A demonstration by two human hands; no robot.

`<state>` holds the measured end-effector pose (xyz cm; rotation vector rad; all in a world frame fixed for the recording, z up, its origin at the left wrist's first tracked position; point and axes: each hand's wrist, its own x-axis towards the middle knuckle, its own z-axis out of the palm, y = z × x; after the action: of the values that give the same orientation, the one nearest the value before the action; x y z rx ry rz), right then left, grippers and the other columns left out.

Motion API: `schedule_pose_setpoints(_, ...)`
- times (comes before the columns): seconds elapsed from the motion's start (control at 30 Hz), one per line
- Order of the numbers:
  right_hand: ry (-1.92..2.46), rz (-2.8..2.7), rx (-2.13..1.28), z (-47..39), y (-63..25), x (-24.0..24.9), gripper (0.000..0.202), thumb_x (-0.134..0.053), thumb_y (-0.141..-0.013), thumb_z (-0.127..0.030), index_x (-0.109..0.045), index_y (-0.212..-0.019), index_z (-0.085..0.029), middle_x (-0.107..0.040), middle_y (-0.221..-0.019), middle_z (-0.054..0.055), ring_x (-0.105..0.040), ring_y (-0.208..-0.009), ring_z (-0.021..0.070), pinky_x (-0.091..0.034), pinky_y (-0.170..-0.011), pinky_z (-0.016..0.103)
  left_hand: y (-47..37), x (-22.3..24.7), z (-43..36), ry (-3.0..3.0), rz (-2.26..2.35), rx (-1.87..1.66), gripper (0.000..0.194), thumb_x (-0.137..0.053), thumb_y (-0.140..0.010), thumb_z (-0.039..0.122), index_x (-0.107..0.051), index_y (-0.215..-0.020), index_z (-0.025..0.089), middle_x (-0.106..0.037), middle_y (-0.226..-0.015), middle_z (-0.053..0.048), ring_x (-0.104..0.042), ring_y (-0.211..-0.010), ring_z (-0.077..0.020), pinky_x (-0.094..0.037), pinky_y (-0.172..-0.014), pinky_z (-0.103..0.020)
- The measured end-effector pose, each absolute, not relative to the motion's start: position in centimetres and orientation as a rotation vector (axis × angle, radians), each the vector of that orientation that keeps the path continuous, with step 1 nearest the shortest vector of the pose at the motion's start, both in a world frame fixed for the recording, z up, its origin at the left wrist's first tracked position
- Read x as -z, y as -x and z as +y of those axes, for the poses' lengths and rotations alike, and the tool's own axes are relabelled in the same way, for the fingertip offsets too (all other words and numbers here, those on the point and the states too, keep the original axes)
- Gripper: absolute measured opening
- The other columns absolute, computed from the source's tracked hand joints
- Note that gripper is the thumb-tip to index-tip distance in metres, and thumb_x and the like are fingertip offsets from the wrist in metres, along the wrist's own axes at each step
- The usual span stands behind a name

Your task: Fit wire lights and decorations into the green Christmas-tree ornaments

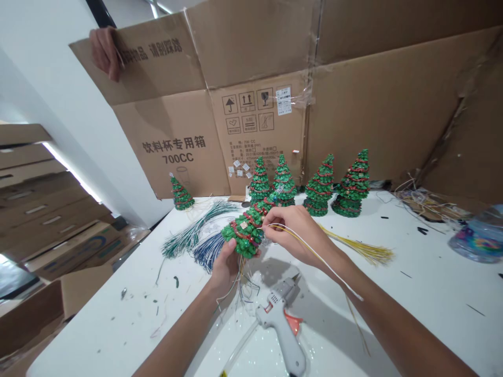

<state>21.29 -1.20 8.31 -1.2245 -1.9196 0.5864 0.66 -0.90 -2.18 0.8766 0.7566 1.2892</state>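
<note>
My left hand is wrapped round the lower part of a small green Christmas tree with red garlands, tilted with its top to the upper right. At the tree's right side, my right hand pinches thin wires; a white wire and a yellow one trail back over the forearm. Wires hang loose below the tree. Beneath the hands, a grey glue gun with an orange trigger lies on the white table. Bundles of green wire, blue wire and yellow wire lie around them.
Several upright trees line the back, with a smaller one at left. Behind stands a cardboard wall, its top left held by another person's hand. At right are a clear plastic container and tangled wires; boxes stand left.
</note>
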Motion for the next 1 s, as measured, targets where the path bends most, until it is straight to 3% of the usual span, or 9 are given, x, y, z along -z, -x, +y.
schedule_pose_setpoints(0.57,1.213,-1.905,-0.633,-1.48,-20.54,-8.46,0.016,-0.067,-0.088,-0.011,-0.074,-0.077,-0.020,-0.076,-0.071,-0.001,-0.065,-0.065,0.0152,-0.043,-0.066,0.027,-0.74,1.92,-0.97,-0.861,0.733,-1.297,0.051,-0.084,-0.077,0.056,-0.075,-0.104,0.015,-0.081,-0.094,-0.012,-0.077,-0.104,-0.0380,-0.062,-0.091,-0.047)
schedule_pose_setpoints(0.77,1.244,-1.902,-0.634,-1.47,-20.49,-8.37,0.015,-0.067,-0.087,-0.012,-0.075,-0.077,-0.020,-0.076,-0.071,0.000,-0.065,-0.065,0.0160,-0.042,-0.065,0.027,-0.72,1.93,-0.95,-0.876,0.746,-1.286,0.054,-0.086,-0.074,0.061,-0.076,-0.101,0.015,-0.081,-0.093,-0.011,-0.078,-0.101,-0.0371,-0.062,-0.089,-0.046)
schedule_pose_setpoints(1.0,1.229,-1.905,-0.656,-1.62,-20.49,-8.60,0.016,-0.067,-0.087,-0.013,-0.075,-0.075,-0.021,-0.075,-0.068,-0.001,-0.063,-0.063,0.0152,-0.042,-0.063,0.026,-0.58,2.20,-0.94,-0.858,0.738,-1.290,0.054,-0.084,-0.078,0.056,-0.075,-0.115,0.017,-0.082,-0.097,-0.011,-0.078,-0.101,-0.0370,-0.062,-0.085,-0.044)
